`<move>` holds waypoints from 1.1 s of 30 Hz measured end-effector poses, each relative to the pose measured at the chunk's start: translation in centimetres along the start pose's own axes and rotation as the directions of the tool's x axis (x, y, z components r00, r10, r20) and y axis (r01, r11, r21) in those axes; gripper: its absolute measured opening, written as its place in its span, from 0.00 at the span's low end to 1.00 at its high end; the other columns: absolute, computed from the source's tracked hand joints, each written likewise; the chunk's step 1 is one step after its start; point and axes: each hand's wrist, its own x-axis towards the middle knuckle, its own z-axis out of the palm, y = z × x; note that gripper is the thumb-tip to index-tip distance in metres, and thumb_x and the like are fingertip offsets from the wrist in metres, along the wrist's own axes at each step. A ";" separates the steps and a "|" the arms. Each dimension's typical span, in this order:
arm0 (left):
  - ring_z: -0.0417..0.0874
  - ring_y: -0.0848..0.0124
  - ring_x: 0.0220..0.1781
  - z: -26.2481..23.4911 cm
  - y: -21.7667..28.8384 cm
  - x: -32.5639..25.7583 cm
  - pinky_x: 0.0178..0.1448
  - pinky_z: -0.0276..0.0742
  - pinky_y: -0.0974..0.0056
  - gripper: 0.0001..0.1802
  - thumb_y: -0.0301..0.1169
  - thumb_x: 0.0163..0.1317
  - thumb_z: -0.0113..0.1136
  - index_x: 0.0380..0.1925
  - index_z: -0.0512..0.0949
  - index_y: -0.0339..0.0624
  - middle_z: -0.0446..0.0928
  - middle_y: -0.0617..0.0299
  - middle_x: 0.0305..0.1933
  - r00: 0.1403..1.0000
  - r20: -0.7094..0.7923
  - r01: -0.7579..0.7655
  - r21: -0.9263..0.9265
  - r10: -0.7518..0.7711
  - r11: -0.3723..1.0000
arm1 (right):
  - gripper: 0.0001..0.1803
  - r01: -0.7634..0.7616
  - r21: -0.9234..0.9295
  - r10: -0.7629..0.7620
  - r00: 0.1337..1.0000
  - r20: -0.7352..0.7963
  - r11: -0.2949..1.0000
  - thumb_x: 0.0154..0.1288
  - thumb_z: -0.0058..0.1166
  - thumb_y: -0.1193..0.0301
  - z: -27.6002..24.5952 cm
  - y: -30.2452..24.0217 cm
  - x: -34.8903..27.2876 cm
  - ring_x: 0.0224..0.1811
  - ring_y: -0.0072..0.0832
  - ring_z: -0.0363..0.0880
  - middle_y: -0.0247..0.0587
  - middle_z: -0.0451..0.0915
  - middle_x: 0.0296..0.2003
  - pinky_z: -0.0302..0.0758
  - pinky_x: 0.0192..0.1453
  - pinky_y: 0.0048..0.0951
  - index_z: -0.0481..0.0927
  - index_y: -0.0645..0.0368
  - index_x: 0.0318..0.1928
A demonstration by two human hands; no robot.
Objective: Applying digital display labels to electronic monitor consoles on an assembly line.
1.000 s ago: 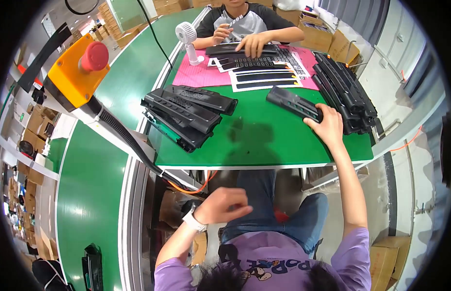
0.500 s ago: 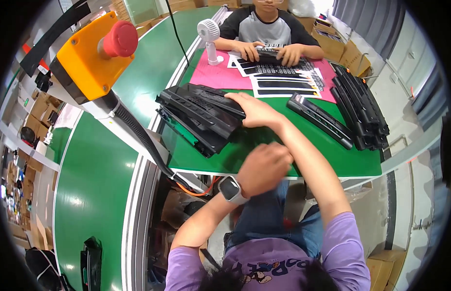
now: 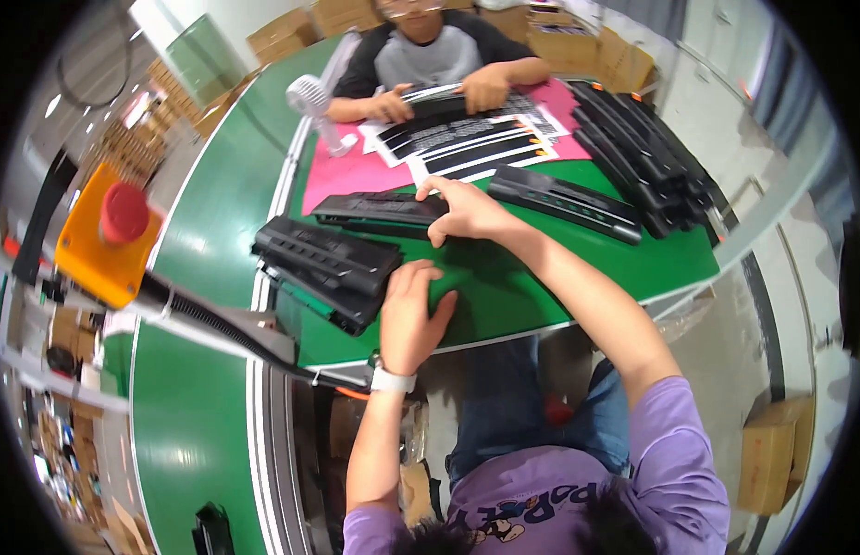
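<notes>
Blk housing (image 3: 379,211) lies nr the green table's (image 3: 494,298) left edge, by the pink mat's (image 3: 326,183) near-left corner; your R hand (image 3: 471,211) is clamped on its right end. Your L hand (image 3: 409,316), fingers loose, thumb spread, is by the blk stack (image 3: 326,259) toward the table's near-left corner; can't tell if touching. Hands apart. 2nd housing (image 3: 564,201): mid-table, just past your R forearm (image 3: 587,287). Blk pile (image 3: 638,153) along right edge. Co-worker (image 3: 428,65) at far edge, holding blk piece (image 3: 441,102).

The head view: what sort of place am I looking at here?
Probably a factory assembly area, judging by the piled long black plastic parts on the green worktop, the red push button on a yellow box, and the cardboard boxes.
</notes>
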 end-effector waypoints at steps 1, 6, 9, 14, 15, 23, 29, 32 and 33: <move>0.76 0.48 0.55 0.0 0.0 -0.2 0.58 0.73 0.53 0.18 0.26 0.51 0.68 0.42 0.75 0.35 0.76 0.46 0.51 1.000 0.000 0.011 0.017 -0.011 1.000 | 0.38 0.065 -0.066 -0.069 0.995 -0.072 0.996 0.32 0.71 0.64 -0.7 0.2 -1.5 0.50 0.48 0.77 0.52 0.79 0.43 0.73 0.54 0.40 0.74 0.53 0.51; 0.74 0.56 0.38 -1.1 0.8 -1.8 0.41 0.71 0.59 0.14 0.21 0.52 0.65 0.38 0.72 0.36 0.72 0.51 0.38 0.954 -0.282 0.091 -0.067 -0.106 0.994 | 0.35 0.209 -0.136 -0.224 0.969 -0.105 0.968 0.28 0.64 0.71 -6.5 2.0 -12.7 0.52 0.41 0.73 0.43 0.76 0.44 0.69 0.59 0.37 0.75 0.56 0.47; 0.74 0.50 0.47 -1.3 2.7 -1.1 0.52 0.72 0.54 0.22 0.22 0.46 0.70 0.42 0.72 0.37 0.71 0.46 0.45 0.956 -0.265 -0.131 0.004 0.127 0.991 | 0.35 0.293 -0.113 -0.296 0.955 -0.007 0.949 0.24 0.61 0.71 -10.3 5.1 -18.7 0.51 0.42 0.73 0.42 0.77 0.43 0.70 0.59 0.37 0.77 0.56 0.45; 0.74 0.48 0.61 0.4 4.4 3.7 0.65 0.70 0.52 0.40 0.31 0.41 0.77 0.57 0.70 0.36 0.75 0.45 0.56 0.920 0.348 -0.121 -0.190 0.182 0.974 | 0.32 0.198 -0.229 -0.219 0.973 -0.072 0.953 0.30 0.57 0.75 -11.2 5.5 -21.6 0.59 0.44 0.71 0.43 0.75 0.53 0.66 0.65 0.40 0.77 0.59 0.47; 0.77 0.50 0.59 0.3 4.3 4.4 0.64 0.71 0.53 0.44 0.33 0.40 0.79 0.60 0.68 0.36 0.77 0.47 0.55 0.896 0.358 -0.219 -0.160 0.263 0.962 | 0.32 0.205 -0.213 -0.222 0.973 -0.058 0.955 0.30 0.57 0.75 -11.0 5.2 -21.7 0.59 0.44 0.71 0.43 0.75 0.53 0.66 0.65 0.40 0.77 0.59 0.47; 0.77 0.50 0.59 1.4 3.0 3.2 0.65 0.71 0.53 0.56 0.30 0.35 0.80 0.68 0.59 0.39 0.75 0.48 0.59 0.923 0.375 0.066 -0.366 0.082 0.928 | 0.33 0.252 -0.397 -0.390 0.864 -0.318 0.883 0.50 0.63 0.68 -4.2 -2.3 -21.1 0.65 0.47 0.68 0.49 0.71 0.60 0.65 0.66 0.44 0.73 0.60 0.59; 0.80 0.58 0.57 1.2 2.2 3.1 0.61 0.76 0.60 0.51 0.18 0.41 0.65 0.70 0.55 0.39 0.76 0.49 0.59 0.898 0.440 0.222 -0.453 0.000 0.864 | 0.36 0.313 -0.568 -0.496 0.845 -0.199 0.761 0.54 0.63 0.54 5.9 -0.6 -18.1 0.71 0.33 0.63 0.40 0.65 0.69 0.60 0.67 0.47 0.72 0.48 0.64; 0.80 0.58 0.58 0.6 3.2 3.2 0.62 0.75 0.59 0.55 0.20 0.32 0.78 0.65 0.59 0.42 0.77 0.49 0.58 0.866 0.493 0.316 -0.406 -0.086 0.858 | 0.34 0.172 -0.626 -0.348 0.922 -0.169 0.760 0.54 0.62 0.53 1.6 -0.3 -20.8 0.71 0.32 0.64 0.36 0.66 0.69 0.61 0.66 0.48 0.73 0.46 0.63; 0.80 0.56 0.59 0.3 3.3 3.5 0.63 0.74 0.58 0.57 0.21 0.29 0.82 0.64 0.60 0.42 0.77 0.48 0.58 0.879 0.474 0.261 -0.392 -0.049 0.882 | 0.37 0.062 -0.679 -0.276 0.938 -0.211 0.732 0.55 0.62 0.54 0.0 -0.3 -22.1 0.70 0.33 0.64 0.35 0.70 0.65 0.60 0.67 0.50 0.71 0.48 0.66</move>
